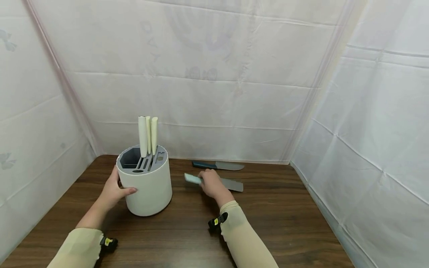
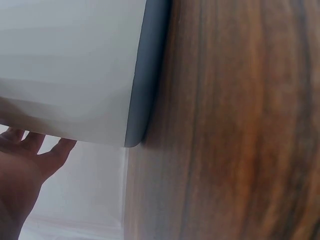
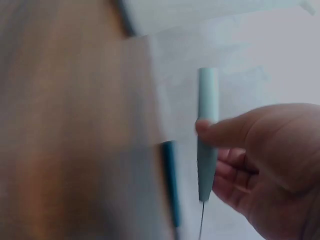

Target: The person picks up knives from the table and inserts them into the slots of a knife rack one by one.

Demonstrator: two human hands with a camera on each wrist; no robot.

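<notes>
Pale-green-handled knife (image 1: 214, 182) flat on table, beside white knife block (image 1: 147, 186).

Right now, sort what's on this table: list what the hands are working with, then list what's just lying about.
In hand:
- knife block, held at its side by the left hand
- light-handled knife, gripped by the right hand

Lying about:
- dark-handled knife, flat on the table behind
- three pale knife handles upright in the block's slots
</notes>
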